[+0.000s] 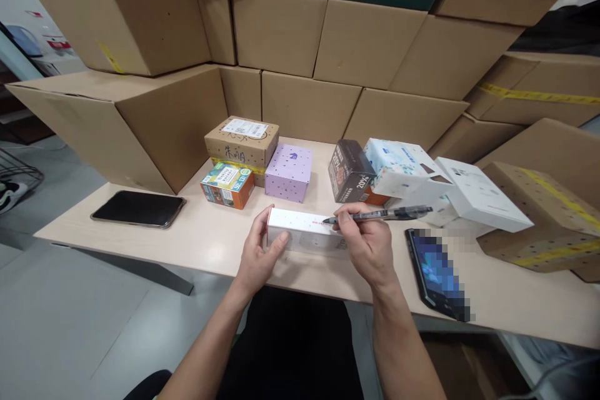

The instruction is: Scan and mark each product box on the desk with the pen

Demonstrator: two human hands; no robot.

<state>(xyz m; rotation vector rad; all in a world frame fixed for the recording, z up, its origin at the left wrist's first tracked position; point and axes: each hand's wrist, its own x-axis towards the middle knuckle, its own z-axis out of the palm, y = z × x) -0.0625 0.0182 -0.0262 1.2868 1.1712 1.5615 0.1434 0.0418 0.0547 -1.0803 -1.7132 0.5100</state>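
A long white box (304, 237) with reddish print lies on its side near the table's front edge, small dark dots on its top face. My left hand (262, 247) grips its left end, thumb on the near face and fingers behind. Between the fingertips of my right hand (368, 240) is a dark pen (389, 215), its tip at the box's top face beside the red print. Whether the tip touches the surface I cannot tell. The lower edge of my right hand covers the box's right end.
Behind stand a lilac box (288, 172), an orange-and-blue carton (227, 185), a brown parcel (241, 140), a dark brown box (349, 170) and white cartons (398, 165). A black phone (138, 209) lies left, a lit handheld device (429, 272) right. Stacked cardboard boxes (309, 103) wall the back.
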